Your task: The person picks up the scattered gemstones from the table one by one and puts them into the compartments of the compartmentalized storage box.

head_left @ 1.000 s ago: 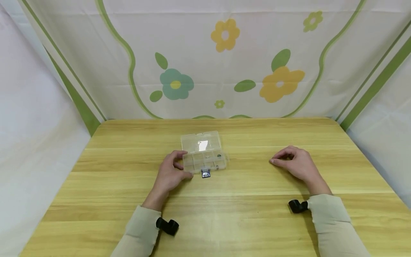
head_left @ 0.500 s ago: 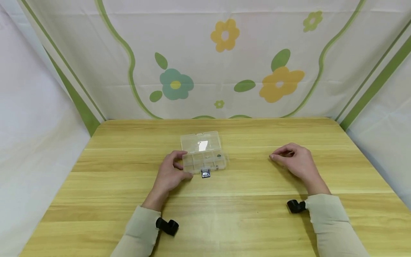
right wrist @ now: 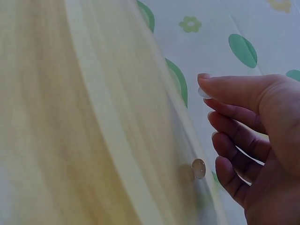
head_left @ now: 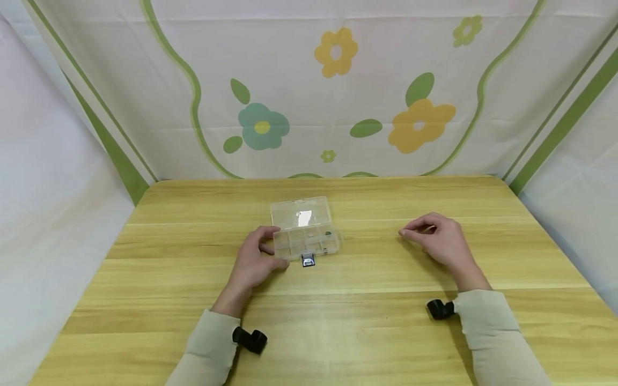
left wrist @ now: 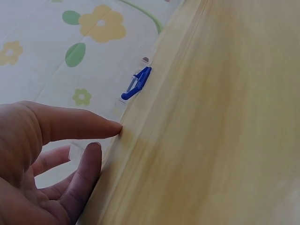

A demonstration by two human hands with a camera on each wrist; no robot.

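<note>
A clear plastic compartment box [head_left: 298, 241] lies on the table with its lid [head_left: 289, 214] laid back on the far side. A blue latch [left wrist: 137, 84] shows on its near edge. My left hand [head_left: 253, 261] holds the box's left end, thumb at the near corner and fingers at the far one. A few tiny dark pieces [head_left: 328, 234] sit in the right compartments. Off to the right, my right hand [head_left: 436, 241] pinches a small whitish translucent piece [right wrist: 203, 93] between thumb and index finger; its exact kind cannot be told.
The wooden table [head_left: 338, 332] reaches back to a flowered cloth [head_left: 299, 80]. In the right wrist view a small round translucent thing [right wrist: 198, 168] appears near the table's far edge. Black wrist cameras [head_left: 250, 340] are strapped at both sleeves.
My right hand has shifted slightly left and away from me, toward the box. The left hand and the box have stayed where they were.
</note>
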